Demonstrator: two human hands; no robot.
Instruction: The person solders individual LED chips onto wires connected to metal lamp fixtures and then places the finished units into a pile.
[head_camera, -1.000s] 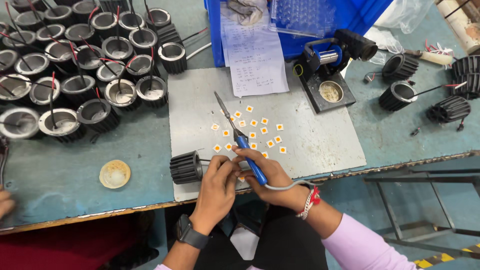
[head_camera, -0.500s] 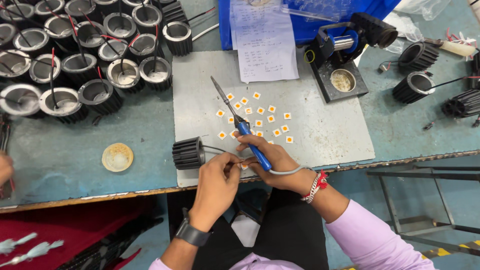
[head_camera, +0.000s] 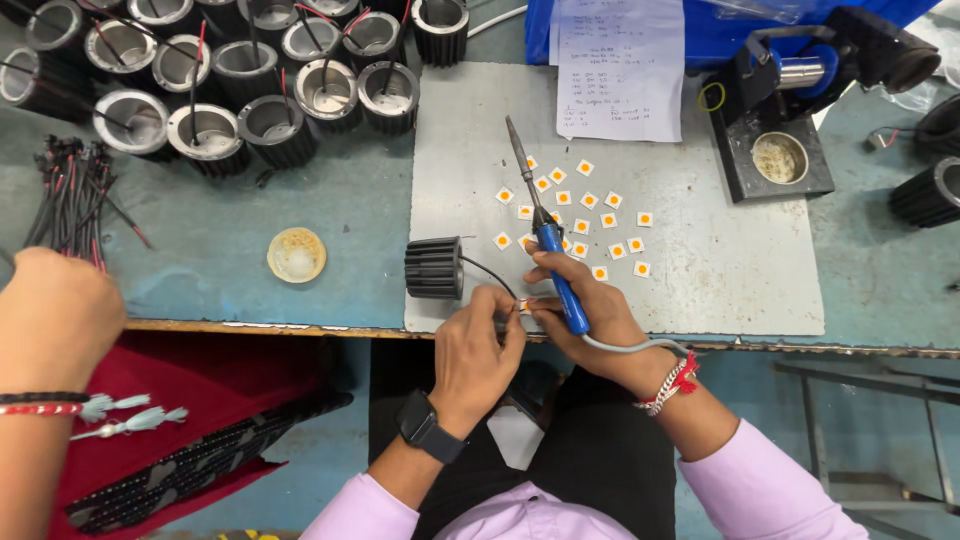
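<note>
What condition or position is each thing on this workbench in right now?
Soldering iron: held in the right hand, tip pointing away, off the chips.
Finned black housing: lying on its side, wire running to the left hand.
Small orange chips: scattered loose on the grey mat.
Row of housings: upright, open ends up.
Round tin: open.
Paper sheet: lying flat.

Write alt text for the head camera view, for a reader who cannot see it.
A person's left hand and right hand pinch a small part at the edge of a grey metal work sheet, the right also holding a blue-handled soldering iron. A black finned cylindrical housing lies beside them, small orange-and-white square chips beyond. Another person's hand shows at left.
</note>
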